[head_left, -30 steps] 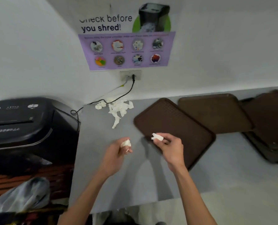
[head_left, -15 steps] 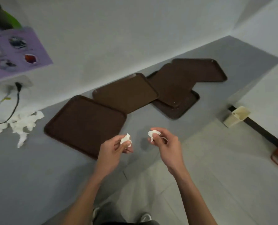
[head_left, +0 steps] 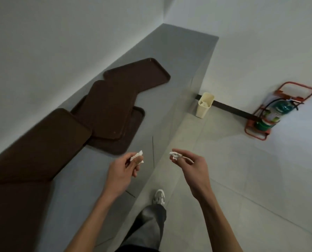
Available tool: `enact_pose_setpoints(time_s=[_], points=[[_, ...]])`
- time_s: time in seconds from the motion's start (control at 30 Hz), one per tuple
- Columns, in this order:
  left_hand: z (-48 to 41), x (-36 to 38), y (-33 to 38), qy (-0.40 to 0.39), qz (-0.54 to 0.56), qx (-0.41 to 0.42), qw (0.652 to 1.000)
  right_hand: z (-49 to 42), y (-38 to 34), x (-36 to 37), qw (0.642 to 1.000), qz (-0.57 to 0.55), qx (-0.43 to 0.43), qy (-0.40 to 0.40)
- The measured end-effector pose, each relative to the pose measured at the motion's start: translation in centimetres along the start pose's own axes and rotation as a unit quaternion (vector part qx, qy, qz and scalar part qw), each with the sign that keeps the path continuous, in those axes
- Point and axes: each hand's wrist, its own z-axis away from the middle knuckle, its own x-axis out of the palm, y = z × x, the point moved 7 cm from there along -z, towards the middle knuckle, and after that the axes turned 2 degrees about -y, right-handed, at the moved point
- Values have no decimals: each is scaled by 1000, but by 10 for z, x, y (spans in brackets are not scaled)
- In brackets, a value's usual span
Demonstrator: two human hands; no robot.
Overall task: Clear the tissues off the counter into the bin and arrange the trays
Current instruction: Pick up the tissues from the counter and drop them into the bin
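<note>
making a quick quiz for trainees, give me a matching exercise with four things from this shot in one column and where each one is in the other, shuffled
Things:
1 bin
2 trays
3 fire extinguisher
4 tissue scrap

Places:
a in a red stand
b pinched by the right hand
c on the floor at the counter's end
d overlapping on the counter

Pairs: 1-c, 2-d, 3-a, 4-b

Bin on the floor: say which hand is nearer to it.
Right. The right hand is over the floor, below the bin in view; the left hand is over the counter, farther off.
</note>
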Motion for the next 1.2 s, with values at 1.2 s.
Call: enact_pose_setpoints(time_s=[1.2], points=[[-673,461,167,-58,-43,-3,997,-655,-30,-412,984,82,100,126]])
